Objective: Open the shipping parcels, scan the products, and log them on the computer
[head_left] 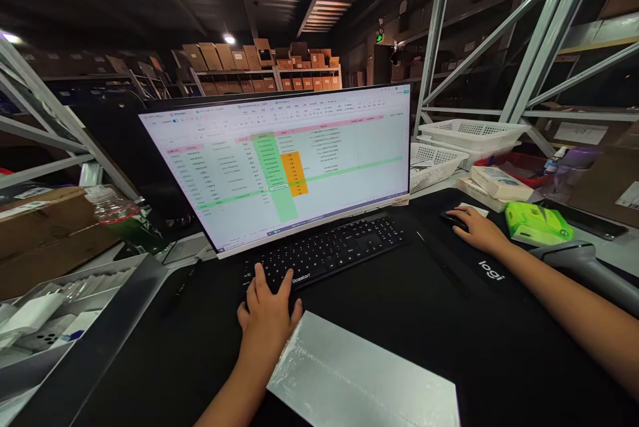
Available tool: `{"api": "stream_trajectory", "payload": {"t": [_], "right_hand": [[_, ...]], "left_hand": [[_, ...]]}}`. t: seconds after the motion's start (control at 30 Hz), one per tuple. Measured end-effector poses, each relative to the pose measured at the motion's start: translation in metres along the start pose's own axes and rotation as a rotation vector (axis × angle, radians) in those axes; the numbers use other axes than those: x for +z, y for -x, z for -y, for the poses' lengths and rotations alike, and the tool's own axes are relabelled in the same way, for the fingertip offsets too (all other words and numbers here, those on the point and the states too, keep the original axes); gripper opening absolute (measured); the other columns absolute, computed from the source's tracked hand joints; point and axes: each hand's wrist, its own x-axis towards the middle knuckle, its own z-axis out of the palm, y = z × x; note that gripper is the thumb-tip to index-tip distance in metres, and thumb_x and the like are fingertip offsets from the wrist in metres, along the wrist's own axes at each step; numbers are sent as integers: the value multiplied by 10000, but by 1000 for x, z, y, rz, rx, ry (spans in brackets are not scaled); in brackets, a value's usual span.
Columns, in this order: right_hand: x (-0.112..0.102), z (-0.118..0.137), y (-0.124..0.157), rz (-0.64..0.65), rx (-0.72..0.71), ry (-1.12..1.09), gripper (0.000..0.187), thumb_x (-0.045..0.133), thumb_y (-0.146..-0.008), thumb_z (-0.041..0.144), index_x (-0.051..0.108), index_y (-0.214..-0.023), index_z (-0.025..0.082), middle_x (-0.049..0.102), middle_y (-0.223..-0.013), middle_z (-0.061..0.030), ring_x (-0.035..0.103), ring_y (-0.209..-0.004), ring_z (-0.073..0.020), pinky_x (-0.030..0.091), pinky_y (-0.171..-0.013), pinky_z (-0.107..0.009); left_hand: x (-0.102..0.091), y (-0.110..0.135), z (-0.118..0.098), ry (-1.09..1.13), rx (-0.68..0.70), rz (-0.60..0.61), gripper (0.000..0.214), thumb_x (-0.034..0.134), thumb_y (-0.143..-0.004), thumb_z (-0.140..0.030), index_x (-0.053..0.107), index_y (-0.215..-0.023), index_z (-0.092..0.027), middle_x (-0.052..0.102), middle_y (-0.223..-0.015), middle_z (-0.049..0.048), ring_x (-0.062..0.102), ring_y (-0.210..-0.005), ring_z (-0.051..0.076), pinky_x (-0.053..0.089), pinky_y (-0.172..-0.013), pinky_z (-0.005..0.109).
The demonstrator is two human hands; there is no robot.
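My left hand (267,307) lies with fingers spread at the lower left edge of a black keyboard (339,247), fingertips on its front keys. On the right, my right hand (476,231) is wrapped over a dark computer mouse (453,219), mostly covered by the fingers. Behind the keyboard stands a wide monitor (339,194) showing a spreadsheet with a green column and an orange block. A flat white box in clear plastic wrap (369,380) lies just right of my left wrist, on the black desk mat (399,320).
A barcode scanner (574,257) lies beside my right forearm, near a green tissue pack (539,222) and small white boxes (499,184). White baskets (472,138) stand behind. At left are a grey bin (124,287) of packaged items, a bottle (120,214) and cardboard boxes (50,227).
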Motion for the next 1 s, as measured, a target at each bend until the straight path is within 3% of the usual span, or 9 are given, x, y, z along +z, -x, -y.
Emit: {"api": "stream_trajectory", "payload": {"t": [0.17,0.4,0.67,1.0], "right_hand": [[5,-2,-1,-25,-21,-10,482,531,-892,379,668,-1330,232,596,-1370,-136,642,-1206,-316,533,-1046,-450],[4,-1,-1,-30,-26,-25,483,524,-887,368,678,-1318,214,596,-1364,-155,652,-1195,-312,533,-1045,-452],[4,-1,0,-26,-3,-12,482,535,-887,372,668,-1330,237,589,-1377,-143,653,-1191,-307,546,-1023,-449],[1,1,0,-6,-23,-13,479,521,-893,363,674,-1325,224,590,-1383,-144,651,-1192,-309,539,-1033,-451]], "left_hand": [[-4,-1,-1,-40,-4,64,519,458,-1009,-383,471,-1527,-361,95,-1720,211,277,-1529,409,393,-1098,600],[-11,4,-6,-115,-2,55,528,427,-1021,-366,435,-1549,-346,111,-1714,236,267,-1549,379,380,-1120,582],[-10,8,-5,-132,18,18,547,400,-1024,-377,429,-1561,-282,176,-1701,242,309,-1532,378,350,-1149,593],[0,2,0,-158,15,47,572,386,-1025,-399,387,-1582,-272,136,-1710,244,297,-1539,373,357,-1152,582]]}}
